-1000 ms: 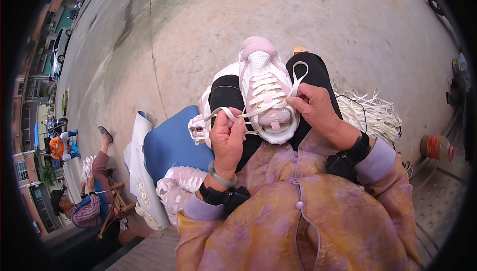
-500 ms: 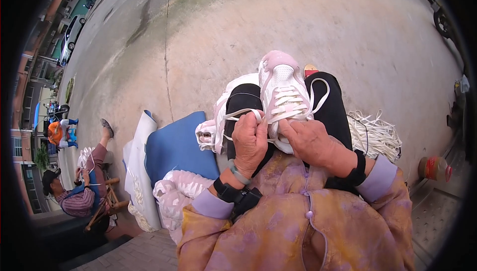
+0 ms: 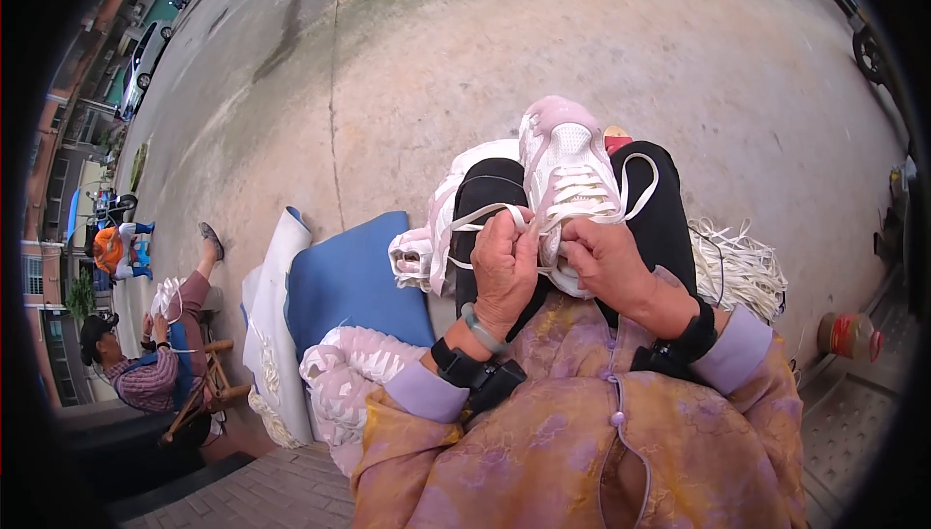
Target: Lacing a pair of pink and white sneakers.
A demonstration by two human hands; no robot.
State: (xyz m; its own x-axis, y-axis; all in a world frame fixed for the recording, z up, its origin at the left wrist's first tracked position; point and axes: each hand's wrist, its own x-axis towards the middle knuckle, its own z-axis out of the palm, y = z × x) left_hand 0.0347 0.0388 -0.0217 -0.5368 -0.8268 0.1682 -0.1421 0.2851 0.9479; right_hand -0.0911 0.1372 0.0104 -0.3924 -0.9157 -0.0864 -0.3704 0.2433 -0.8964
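A pink and white sneaker [image 3: 570,156] lies across my lap between my knees, its toe pointing away from me. White shoelace [image 3: 580,188] crosses its tongue in several rows, and one loose loop arcs over to the right. My left hand [image 3: 504,262] pinches a lace at the left side of the shoe's opening; a loop of it hangs over my left knee. Fingers bent and pressed together, my right hand [image 3: 606,257] grips the right side of the opening. Whatever sits between its fingertips is hidden.
More pink and white sneakers [image 3: 364,364] lie at my left beside a blue sheet [image 3: 361,277]. A bundle of white laces [image 3: 739,272] is by my right knee, with a plastic jar [image 3: 842,335] farther right. Another person [image 3: 155,364] sits at far left, holding white laces.
The view has shifted slightly, so shoe and lap appear farther right. My right hand's fingers have curled in closer at the shoe's opening. My left hand still pinches the lace.
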